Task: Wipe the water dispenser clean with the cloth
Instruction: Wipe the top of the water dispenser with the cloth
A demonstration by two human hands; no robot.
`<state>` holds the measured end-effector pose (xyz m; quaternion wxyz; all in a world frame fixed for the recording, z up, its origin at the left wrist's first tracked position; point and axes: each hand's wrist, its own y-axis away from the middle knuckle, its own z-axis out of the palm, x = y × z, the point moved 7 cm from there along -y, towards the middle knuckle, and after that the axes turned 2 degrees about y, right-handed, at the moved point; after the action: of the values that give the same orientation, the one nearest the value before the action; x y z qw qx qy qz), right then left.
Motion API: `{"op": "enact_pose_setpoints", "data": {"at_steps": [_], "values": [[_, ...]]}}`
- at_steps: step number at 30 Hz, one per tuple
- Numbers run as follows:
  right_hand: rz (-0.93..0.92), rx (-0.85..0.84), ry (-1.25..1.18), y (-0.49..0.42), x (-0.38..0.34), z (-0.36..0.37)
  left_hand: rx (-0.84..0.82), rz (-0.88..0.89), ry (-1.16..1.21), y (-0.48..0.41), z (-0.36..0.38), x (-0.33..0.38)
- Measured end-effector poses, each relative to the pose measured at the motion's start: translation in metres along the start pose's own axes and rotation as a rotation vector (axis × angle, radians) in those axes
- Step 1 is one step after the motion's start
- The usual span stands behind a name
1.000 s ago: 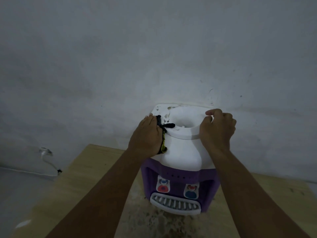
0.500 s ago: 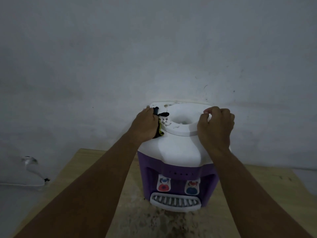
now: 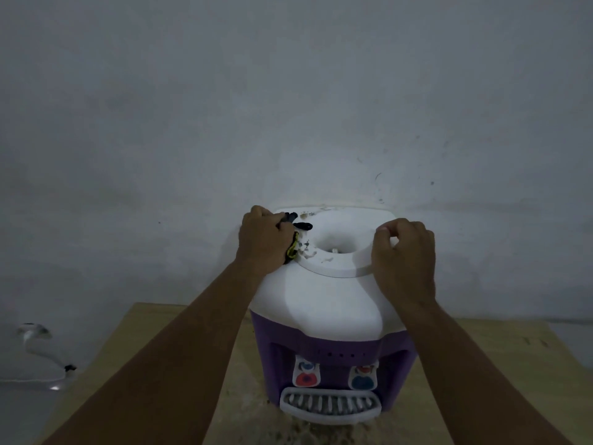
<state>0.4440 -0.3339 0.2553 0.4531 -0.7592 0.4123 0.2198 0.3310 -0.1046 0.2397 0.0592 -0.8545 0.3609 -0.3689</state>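
Water dispenser (image 3: pixel 330 303) stands on the counter (image 3: pixel 481 348), close against the wall (image 3: pixel 288 91). The left hand (image 3: pixel 264 242), fingers curled around the dark cloth (image 3: pixel 303 225), presses it on the soiled white top. The right hand (image 3: pixel 404 252), fingers curled, seems to grip the raised ring (image 3: pixel 337 268), probably to keep the unit steady.

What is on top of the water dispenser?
The left hand grips a dark cloth beside the bottle well, pale specks nearby; the right hand sits curled on the collar rim. The hands hide most of the cloth and the surface beneath.
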Motion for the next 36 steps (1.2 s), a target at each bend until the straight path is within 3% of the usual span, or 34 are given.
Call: {"op": "enact_pose_setpoints", "data": {"at_steps": [6, 12, 28, 36], "values": [[0.023, -0.049, -0.021, -0.002, 0.001, 0.004, 0.039, -0.032, 0.063, -0.012, 0.000, -0.003], [0.066, -0.023, -0.059, -0.005, 0.002, 0.002, -0.002, 0.113, 0.063, -0.019, 0.003, 0.006], [0.133, 0.021, -0.181, -0.002, 0.005, -0.004, -0.389, 0.187, 0.209, -0.045, 0.031, 0.033], [0.127, 0.010, -0.181, -0.001, 0.006, -0.003, -0.520, 0.260, 0.076, -0.055, 0.048, 0.062]]}}
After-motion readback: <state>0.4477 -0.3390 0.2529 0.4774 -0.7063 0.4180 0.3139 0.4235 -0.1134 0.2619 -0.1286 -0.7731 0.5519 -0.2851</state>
